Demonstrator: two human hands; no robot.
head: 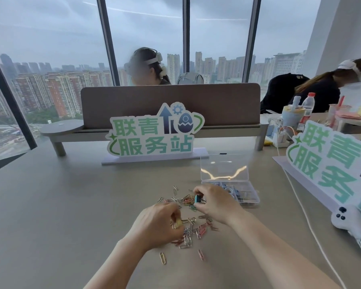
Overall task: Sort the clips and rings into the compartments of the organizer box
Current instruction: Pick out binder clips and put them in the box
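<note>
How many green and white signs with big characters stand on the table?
2. One sign stands at the middle, behind the pile of clips. The other sign stands at the right edge, partly cut off by the frame.

Tall windows, beige desk, brown divider

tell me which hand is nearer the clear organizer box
The right hand. It pinches a blue binder clip just beside the organizer box, at its near-left corner. The left hand is lower left, over the paper clip pile, holding a yellow clip.
</note>
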